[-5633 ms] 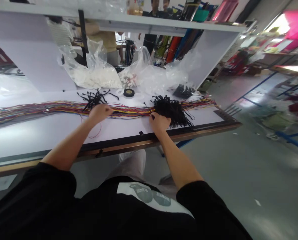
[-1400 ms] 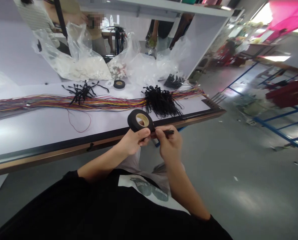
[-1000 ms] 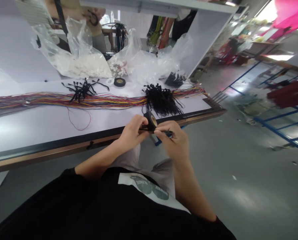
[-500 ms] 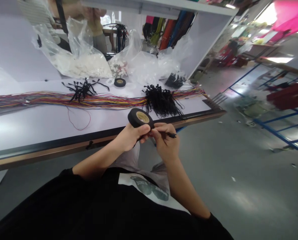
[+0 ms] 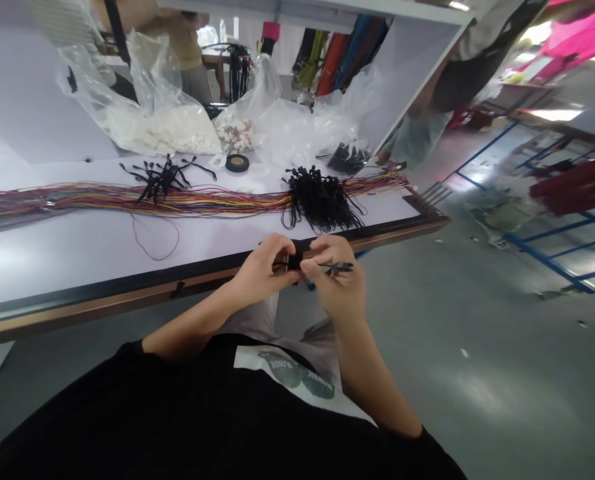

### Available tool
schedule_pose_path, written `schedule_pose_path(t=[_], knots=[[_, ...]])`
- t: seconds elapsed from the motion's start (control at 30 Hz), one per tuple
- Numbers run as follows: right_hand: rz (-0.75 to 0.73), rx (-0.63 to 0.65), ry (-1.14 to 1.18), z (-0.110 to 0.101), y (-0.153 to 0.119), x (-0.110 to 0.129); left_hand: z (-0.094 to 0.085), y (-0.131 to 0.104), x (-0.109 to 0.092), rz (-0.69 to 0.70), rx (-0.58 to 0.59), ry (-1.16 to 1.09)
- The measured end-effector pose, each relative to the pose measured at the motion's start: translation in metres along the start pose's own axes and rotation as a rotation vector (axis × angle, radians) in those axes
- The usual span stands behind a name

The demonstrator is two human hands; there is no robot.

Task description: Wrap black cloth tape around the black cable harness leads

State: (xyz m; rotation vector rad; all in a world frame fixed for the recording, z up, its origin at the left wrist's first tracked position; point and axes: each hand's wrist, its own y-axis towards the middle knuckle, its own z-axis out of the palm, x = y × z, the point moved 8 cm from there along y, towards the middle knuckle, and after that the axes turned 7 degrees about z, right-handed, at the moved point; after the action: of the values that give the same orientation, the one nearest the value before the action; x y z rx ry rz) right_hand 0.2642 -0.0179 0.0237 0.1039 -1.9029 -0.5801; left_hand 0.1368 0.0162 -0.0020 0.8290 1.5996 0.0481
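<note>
My left hand grips a roll of black tape, which shows only as a dark edge between my fingers. My right hand pinches a thin black wire piece that sticks out to the right. Both hands meet just in front of the table's front edge, above my lap. On the table lie a long bundle of coloured wires and a big pile of black wire pieces just beyond my hands.
A smaller heap of black pieces, a second tape roll, a loose red wire and plastic bags of white parts sit farther back. Another person passes at the table's right end. Grey floor lies to the right.
The tape roll has turned around the wire piece again; it was upright with its core in view half a second ago and is now hidden behind my fingers. A person has come in at the right.
</note>
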Motion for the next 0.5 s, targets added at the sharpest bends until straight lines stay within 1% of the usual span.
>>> schedule_pose_path(t=[0.03, 0.07, 0.17, 0.2, 0.23, 0.3, 0.33, 0.4, 0.43, 0.5], knots=[[-0.036, -0.022, -0.041, -0.001, -0.001, 0.004, -0.002, 0.0, 0.002, 0.0, -0.085, 0.046], [-0.041, -0.029, -0.07, 0.001, -0.003, 0.006, -0.002, 0.0, 0.002, 0.015, -0.14, 0.083], [0.033, 0.029, -0.092, 0.011, -0.006, -0.003, 0.001, 0.0, -0.002, 0.065, -0.227, 0.111], [0.042, 0.039, -0.102, 0.013, -0.007, -0.005, 0.001, -0.001, -0.003, 0.058, -0.249, 0.095], [0.029, 0.023, -0.12, 0.013, -0.007, -0.006, 0.002, -0.001, -0.003, 0.042, -0.258, 0.07], [-0.03, -0.052, -0.17, 0.008, -0.008, -0.002, 0.001, -0.003, -0.001, -0.02, -0.288, -0.043], [-0.062, -0.085, -0.193, 0.006, -0.009, 0.0, 0.001, -0.004, 0.001, -0.063, -0.3, -0.138], [-0.116, -0.096, -0.212, 0.005, -0.012, 0.005, 0.004, -0.004, 0.008, -0.177, -0.272, -0.357], [-0.129, -0.082, -0.203, 0.006, -0.013, 0.006, 0.008, -0.004, 0.012, -0.243, -0.223, -0.458], [-0.119, -0.074, -0.149, 0.008, -0.014, 0.005, 0.02, -0.004, 0.017, -0.347, -0.082, -0.615]])
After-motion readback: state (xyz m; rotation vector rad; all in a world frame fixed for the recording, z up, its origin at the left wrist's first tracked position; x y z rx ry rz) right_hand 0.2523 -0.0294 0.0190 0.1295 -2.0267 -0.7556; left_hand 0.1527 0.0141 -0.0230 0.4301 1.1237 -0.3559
